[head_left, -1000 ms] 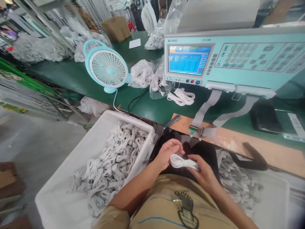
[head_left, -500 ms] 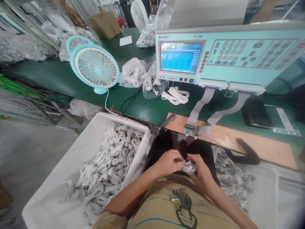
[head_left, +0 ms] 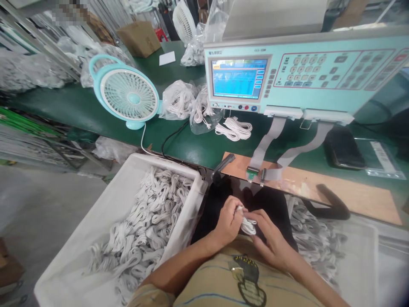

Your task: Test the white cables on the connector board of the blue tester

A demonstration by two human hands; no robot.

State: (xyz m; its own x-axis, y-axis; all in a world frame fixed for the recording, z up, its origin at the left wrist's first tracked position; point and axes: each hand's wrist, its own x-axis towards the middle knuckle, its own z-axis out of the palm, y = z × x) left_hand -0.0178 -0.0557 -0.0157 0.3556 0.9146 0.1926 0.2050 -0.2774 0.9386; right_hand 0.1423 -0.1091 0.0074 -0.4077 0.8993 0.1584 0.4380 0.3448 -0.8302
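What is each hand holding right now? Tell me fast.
Left hand: closed on the white cable bundle.
Right hand: closed on the same bundle.

blue fan (head_left: 129,94) | tester (head_left: 303,72), screen lit | cardboard box (head_left: 139,38) | bagged cables (head_left: 179,100) on green bench (head_left: 79,111)

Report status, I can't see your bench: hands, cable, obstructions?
Left hand and right hand both gripping white cable coil, over the lap. Nothing blocking; bin of coils at left.
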